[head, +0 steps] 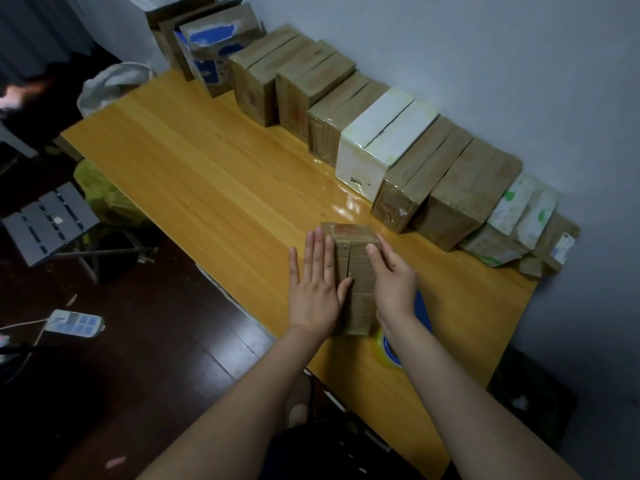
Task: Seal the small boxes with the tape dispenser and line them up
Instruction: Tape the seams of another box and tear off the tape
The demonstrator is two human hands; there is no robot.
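A small brown cardboard box [358,271] stands on the wooden table [207,174] near its front edge, its two top flaps folded down with a seam between them. My left hand [317,282] lies flat with straight fingers on the left flap. My right hand [393,278] presses the right flap, fingers extended. The blue tape dispenser [393,351] with a roll of clear tape lies on the table just right of the box, mostly hidden under my right wrist.
A row of several boxes runs along the wall at the table's far edge, among them a white box [377,147] and brown boxes [453,199]. A folding stool [48,223] and a power strip [74,322] are on the dark floor to the left.
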